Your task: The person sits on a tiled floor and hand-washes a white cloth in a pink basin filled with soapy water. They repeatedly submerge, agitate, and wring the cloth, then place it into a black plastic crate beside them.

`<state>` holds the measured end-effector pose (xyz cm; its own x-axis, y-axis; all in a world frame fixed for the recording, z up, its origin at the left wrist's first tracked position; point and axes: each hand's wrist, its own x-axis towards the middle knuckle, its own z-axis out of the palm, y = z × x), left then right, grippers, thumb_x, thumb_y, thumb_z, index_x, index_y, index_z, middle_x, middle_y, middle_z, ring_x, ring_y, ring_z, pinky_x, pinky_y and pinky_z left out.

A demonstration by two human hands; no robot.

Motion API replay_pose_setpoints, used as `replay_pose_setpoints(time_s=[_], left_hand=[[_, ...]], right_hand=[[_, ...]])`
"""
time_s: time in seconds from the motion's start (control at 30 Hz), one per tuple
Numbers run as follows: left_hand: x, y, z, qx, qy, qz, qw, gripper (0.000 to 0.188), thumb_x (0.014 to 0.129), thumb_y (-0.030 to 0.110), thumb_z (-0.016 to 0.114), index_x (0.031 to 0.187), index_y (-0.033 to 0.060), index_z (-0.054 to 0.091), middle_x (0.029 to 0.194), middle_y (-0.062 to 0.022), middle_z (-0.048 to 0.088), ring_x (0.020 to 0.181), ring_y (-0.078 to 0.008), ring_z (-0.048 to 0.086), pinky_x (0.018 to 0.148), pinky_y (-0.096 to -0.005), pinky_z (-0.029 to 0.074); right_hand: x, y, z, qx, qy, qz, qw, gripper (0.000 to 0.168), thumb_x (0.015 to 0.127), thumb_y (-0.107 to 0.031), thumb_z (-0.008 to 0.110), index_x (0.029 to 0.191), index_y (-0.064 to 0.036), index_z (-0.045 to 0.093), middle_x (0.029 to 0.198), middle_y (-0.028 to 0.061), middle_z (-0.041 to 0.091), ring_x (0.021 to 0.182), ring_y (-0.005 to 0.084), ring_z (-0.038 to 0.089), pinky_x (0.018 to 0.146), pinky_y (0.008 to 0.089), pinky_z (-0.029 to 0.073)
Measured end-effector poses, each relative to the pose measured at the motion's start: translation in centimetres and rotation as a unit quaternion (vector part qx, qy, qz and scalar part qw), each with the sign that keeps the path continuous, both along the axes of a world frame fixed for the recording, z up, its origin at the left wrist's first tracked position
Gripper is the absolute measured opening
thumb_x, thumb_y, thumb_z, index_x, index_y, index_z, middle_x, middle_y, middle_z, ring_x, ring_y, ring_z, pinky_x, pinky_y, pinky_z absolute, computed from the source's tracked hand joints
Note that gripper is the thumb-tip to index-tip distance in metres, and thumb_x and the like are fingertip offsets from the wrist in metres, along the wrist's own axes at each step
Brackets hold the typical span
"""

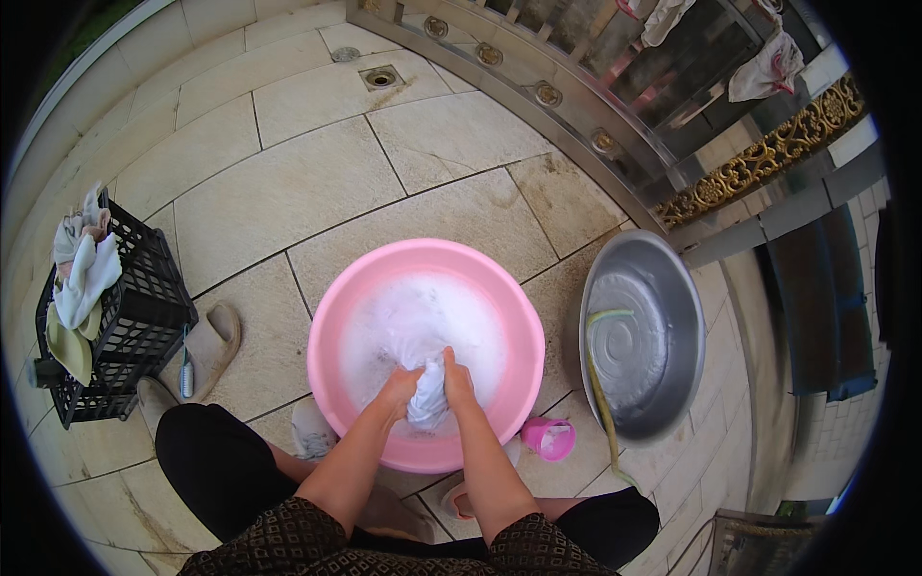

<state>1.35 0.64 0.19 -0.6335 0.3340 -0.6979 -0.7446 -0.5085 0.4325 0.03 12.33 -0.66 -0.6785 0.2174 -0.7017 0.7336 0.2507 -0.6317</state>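
Observation:
In front of me a round pink plastic basin [425, 252] holds water covered with white suds. My left hand [400, 389] grips one side of a wet white cloth [430, 396] above the near part of the suds. On the cloth's other side my right hand [458, 378] is closed around it, thumb up. The cloth hangs bunched between the two hands, and its far end runs into the foam. How far it reaches below the suds is hidden.
A metal basin [693, 345] with water and a hose [603, 396] stands right, near a small pink cup [549, 438]. Left are a black plastic crate [144, 302] topped with cloths [90, 273], a brush [187, 374] and a slipper [216, 345]. A floor drain [382, 78] lies ahead, beside a metal gate [518, 72].

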Motion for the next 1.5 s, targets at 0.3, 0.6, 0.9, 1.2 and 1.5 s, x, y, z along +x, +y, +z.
replay_pose_setpoints(time_s=[0.3, 0.6, 0.9, 1.2, 1.5], left_hand=[[-0.1, -0.3, 5.0, -0.128, 0.294, -0.470, 0.822, 0.054, 0.067, 0.038, 0.062, 0.104, 0.0014, 0.050, 0.100, -0.0086, 0.054, 0.091, -0.0190, 0.050, 0.078, -0.0310, 0.039], [0.6, -1.6, 0.9, 0.169, -0.119, 0.140, 0.968, 0.060, 0.078, 0.051, 0.042, 0.110, 0.0003, 0.042, 0.103, -0.0109, 0.052, 0.090, -0.0248, 0.052, 0.080, -0.0380, 0.041], [0.2, -2.0, -3.7, 0.034, -0.112, 0.191, 0.975, 0.025, 0.081, 0.024, 0.048, 0.094, 0.0028, 0.051, 0.086, -0.0107, 0.056, 0.075, -0.0216, 0.056, 0.065, -0.0361, 0.048], [-1.9, -1.6, -0.9, -0.153, -0.012, 0.145, 0.977, 0.030, 0.077, 0.016, 0.051, 0.101, 0.0015, 0.044, 0.093, -0.0088, 0.052, 0.086, -0.0197, 0.052, 0.068, -0.0336, 0.045], [0.6, -2.9, -6.5, -0.176, -0.054, 0.170, 0.968, 0.041, 0.070, 0.017, 0.057, 0.101, -0.0002, 0.038, 0.098, -0.0142, 0.044, 0.091, -0.0256, 0.045, 0.063, -0.0344, 0.044]], right_hand=[[-1.0, 2.1, -0.9, -0.215, -0.021, 0.037, 0.976, 0.053, 0.073, -0.021, 0.060, 0.115, 0.002, 0.037, 0.105, 0.0136, 0.048, 0.093, 0.0191, 0.049, 0.074, 0.0301, 0.043], [1.2, -2.8, 2.4, 0.087, 0.180, 0.158, 0.967, 0.036, 0.077, -0.031, 0.050, 0.093, 0.001, 0.052, 0.084, 0.0218, 0.056, 0.079, 0.0303, 0.055, 0.070, 0.0360, 0.042], [1.7, -7.0, 5.7, 0.212, 0.195, 0.257, 0.923, 0.046, 0.078, -0.045, 0.039, 0.074, -0.004, 0.059, 0.069, 0.0214, 0.056, 0.068, 0.0378, 0.054, 0.063, 0.0429, 0.042], [-1.8, 1.0, -0.5, 0.192, 0.026, 0.170, 0.966, 0.052, 0.079, -0.048, 0.032, 0.090, -0.003, 0.057, 0.095, 0.0230, 0.052, 0.093, 0.0356, 0.049, 0.080, 0.0416, 0.037], [1.6, 0.8, -2.6, 0.257, 0.005, 0.353, 0.899, 0.063, 0.069, -0.055, 0.047, 0.106, -0.003, 0.047, 0.098, 0.0185, 0.054, 0.093, 0.0309, 0.051, 0.082, 0.0383, 0.038]])
